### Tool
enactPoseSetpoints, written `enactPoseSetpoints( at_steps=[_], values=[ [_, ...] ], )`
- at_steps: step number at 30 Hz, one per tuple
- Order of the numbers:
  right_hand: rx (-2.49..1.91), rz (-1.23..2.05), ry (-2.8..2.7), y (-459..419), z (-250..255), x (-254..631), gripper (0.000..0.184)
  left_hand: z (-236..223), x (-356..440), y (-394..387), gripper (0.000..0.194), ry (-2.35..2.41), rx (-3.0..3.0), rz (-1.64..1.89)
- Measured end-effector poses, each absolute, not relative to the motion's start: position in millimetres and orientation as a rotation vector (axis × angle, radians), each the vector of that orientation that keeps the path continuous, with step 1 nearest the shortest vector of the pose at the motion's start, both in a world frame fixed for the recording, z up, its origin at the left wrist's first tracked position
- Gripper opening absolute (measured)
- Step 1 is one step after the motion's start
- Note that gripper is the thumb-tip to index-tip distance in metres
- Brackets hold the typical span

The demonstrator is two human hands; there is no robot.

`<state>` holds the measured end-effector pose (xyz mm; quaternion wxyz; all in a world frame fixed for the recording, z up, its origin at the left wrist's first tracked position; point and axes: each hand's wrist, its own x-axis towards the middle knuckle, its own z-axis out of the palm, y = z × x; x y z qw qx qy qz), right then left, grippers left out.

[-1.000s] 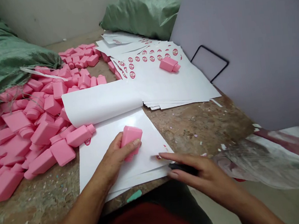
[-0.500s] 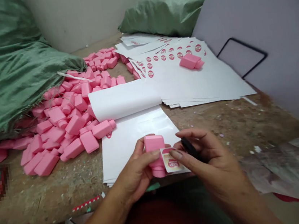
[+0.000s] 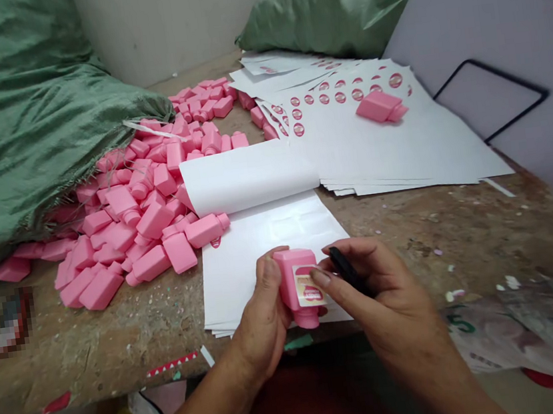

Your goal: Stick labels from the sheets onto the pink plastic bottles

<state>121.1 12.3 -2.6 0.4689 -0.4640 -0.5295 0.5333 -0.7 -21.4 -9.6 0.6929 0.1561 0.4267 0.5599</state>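
My left hand (image 3: 263, 309) is closed around a small pink plastic bottle (image 3: 291, 286), its neck pointing down toward me. A printed label (image 3: 308, 286) lies against the bottle's broad face. My right hand (image 3: 380, 288) touches the label's right edge with a thumb. Tucked in the curled fingers of that hand is a black handheld tool (image 3: 347, 269); its working end is hidden, so its kind does not show. Under both hands is a white sticker sheet (image 3: 244, 271), its far part folded over.
Many pink bottles (image 3: 151, 219) are heaped at the left beside a green sack (image 3: 33, 116). Stacked label sheets (image 3: 401, 151) lie at the back right with one bottle (image 3: 381, 107) on top. Another green sack (image 3: 333, 12) stands behind. A black wire frame (image 3: 502, 75) is at the right wall.
The label, earlier held at an angle beside the bottle, now lies against its face. My left thumb has shifted to the bottle's left side, and the bottle has turned slightly. The view has shifted left.
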Motion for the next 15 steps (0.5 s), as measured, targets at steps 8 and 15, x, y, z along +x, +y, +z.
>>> enactPoseSetpoints(
  at_steps=[8,15],
  values=[
    [-1.164,1.325,-1.303,13.3,-1.1,120.3,0.013,-10.9,-3.2,-20.0,0.047,0.982,0.378,1.238],
    [-1.163,1.31,-1.32,15.2,-0.7,118.7,0.013,-13.5,-4.2,-20.4,0.053,1.016,0.399,1.249]
  ],
)
